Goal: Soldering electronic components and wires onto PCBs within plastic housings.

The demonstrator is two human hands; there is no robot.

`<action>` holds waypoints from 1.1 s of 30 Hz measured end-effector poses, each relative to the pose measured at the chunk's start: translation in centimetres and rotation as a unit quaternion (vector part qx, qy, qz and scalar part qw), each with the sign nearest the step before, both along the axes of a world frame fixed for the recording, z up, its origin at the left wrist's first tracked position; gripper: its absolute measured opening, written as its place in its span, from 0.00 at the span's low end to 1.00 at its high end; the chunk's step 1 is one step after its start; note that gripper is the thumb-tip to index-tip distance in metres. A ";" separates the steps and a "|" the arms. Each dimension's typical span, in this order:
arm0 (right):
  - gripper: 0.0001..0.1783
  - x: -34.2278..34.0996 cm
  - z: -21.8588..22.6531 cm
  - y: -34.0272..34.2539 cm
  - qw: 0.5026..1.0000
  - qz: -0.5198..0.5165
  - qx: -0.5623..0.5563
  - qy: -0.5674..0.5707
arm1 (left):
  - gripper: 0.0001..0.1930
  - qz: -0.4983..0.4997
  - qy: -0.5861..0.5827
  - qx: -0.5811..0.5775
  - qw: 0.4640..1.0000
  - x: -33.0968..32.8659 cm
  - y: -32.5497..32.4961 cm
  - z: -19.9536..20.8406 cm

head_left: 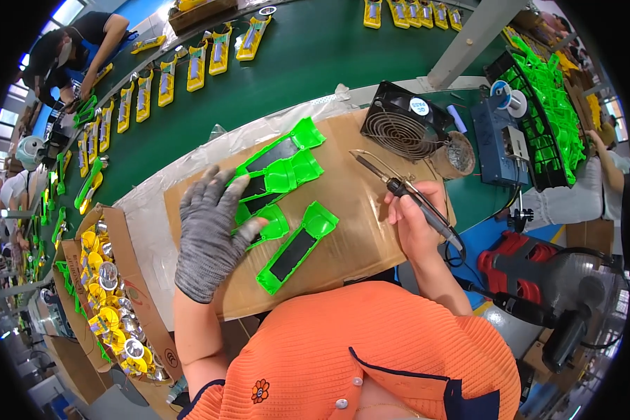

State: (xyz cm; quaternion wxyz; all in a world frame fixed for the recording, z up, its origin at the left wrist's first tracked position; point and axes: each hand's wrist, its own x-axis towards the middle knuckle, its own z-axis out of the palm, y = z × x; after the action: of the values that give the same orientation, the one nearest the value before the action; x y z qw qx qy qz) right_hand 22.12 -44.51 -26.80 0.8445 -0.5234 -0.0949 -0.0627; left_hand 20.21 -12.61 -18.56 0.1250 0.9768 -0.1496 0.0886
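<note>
My left hand [213, 227], in a grey glove with bare fingertips, lies with fingers spread over the left ends of several green plastic housings with dark panels. Its fingers cover part of them. The farthest housing [280, 150] and the one beside it [297, 171] overlap; another [269, 222] sits by my thumb. One more housing [297, 248] lies apart, tilted, nearer my body. My bare right hand [420, 217] is closed round the black handle of a soldering iron [399, 187], which points up and left above the cardboard [350, 231]. A thin metal tube runs along the iron.
A black fan [406, 122], a round tin [456, 155] and a blue box with a solder spool [500, 133] stand at right. Beyond is a crate of green parts [539, 119]. A carton of yellow-and-silver parts [112, 308] is at left. Yellow units [196, 66] line the green belt; a co-worker [77, 52] bends over it.
</note>
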 end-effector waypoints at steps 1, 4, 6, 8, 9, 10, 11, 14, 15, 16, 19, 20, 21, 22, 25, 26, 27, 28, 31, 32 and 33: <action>0.12 0.1 0.0 0.0 1.000 0.001 0.004 -0.002 | 0.30 0.011 -0.006 -0.001 1.000 -0.4 0.4 -0.5; 0.12 0.3 0.1 0.0 1.000 0.005 -0.003 0.006 | 0.29 0.044 0.034 -0.040 0.998 -0.5 1.1 -2.3; 0.12 0.1 0.1 0.1 1.000 0.007 -0.012 0.010 | 0.24 0.035 0.009 -0.084 0.996 -0.1 1.4 -3.3; 0.12 0.1 0.1 0.1 1.000 0.010 -0.007 0.010 | 0.19 0.039 -0.012 -0.090 0.995 0.2 1.7 -3.7; 0.12 0.1 0.1 0.1 1.000 0.007 -0.014 0.007 | 0.15 0.042 -0.011 -0.091 0.995 0.3 1.9 -3.7; 0.12 0.0 0.1 0.1 1.000 -0.002 -0.008 0.023 | 0.16 0.031 -0.030 -0.131 0.990 0.6 2.2 -3.5; 0.12 -0.1 0.2 0.0 0.999 -0.012 -0.003 0.039 | 0.16 0.007 -0.050 -0.178 0.983 1.1 2.5 -3.3; 0.12 -0.1 0.2 0.0 0.999 -0.014 0.009 0.035 | 0.15 0.083 -0.144 -0.203 0.965 3.9 3.2 -2.8; 0.12 -0.1 0.3 0.0 0.999 -0.011 0.008 0.042 | 0.13 0.077 -0.162 -0.151 0.972 5.5 3.4 -2.7; 0.12 -0.1 0.3 0.1 0.999 -0.010 0.003 0.045 | 0.12 0.046 -0.123 -0.150 0.980 7.4 3.3 -3.0; 0.12 0.2 0.2 0.3 1.000 0.003 0.000 0.027 | 0.12 -0.038 0.033 -0.127 0.991 11.4 1.6 -4.0; 0.12 0.3 0.2 0.3 1.000 0.001 -0.001 0.019 | 0.11 -0.060 0.090 -0.123 0.986 12.0 1.1 -4.1; 0.12 0.2 0.1 0.2 1.000 0.002 0.005 0.001 | 0.11 -0.101 0.050 -0.128 0.985 11.9 0.8 -4.0; 0.12 0.1 0.0 0.1 0.999 -0.009 -0.001 0.035 | 0.11 -0.111 0.054 -0.116 0.986 11.4 0.7 -3.8; 0.11 0.0 -0.2 -0.2 0.999 -0.012 0.015 0.031 | 0.18 -0.076 -0.071 -0.105 0.989 6.3 1.6 -2.6; 0.11 0.1 -0.2 -0.3 0.999 -0.001 0.020 0.025 | 0.21 -0.071 -0.046 -0.101 0.991 4.0 2.6 -1.9; 0.12 0.2 -0.2 -0.2 1.000 0.005 0.011 0.025 | 0.23 -0.037 -0.029 -0.112 0.993 1.6 3.2 -1.7; 0.12 0.2 -0.2 -0.2 1.000 0.008 0.007 0.024 | 0.25 0.006 -0.011 -0.122 0.992 -0.9 3.8 -1.6; 0.11 0.4 0.0 0.2 0.999 0.026 0.004 0.034 | 0.46 0.052 0.011 -0.162 0.985 -6.3 3.3 -3.2; 0.10 0.4 0.1 0.3 0.999 0.041 0.003 0.028 | 0.55 0.078 0.066 -0.208 0.973 -7.7 2.6 -3.8; 0.10 0.3 0.3 0.3 0.999 0.035 -0.002 0.033 | 0.57 0.081 0.071 -0.213 0.971 -8.6 1.7 -4.2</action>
State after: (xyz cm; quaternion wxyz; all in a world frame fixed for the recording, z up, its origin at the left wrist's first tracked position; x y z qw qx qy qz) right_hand 22.45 -44.18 -26.53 0.8476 -0.5235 -0.0856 -0.0154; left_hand 11.61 -10.87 -22.77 0.3327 0.9404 -0.0387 0.0586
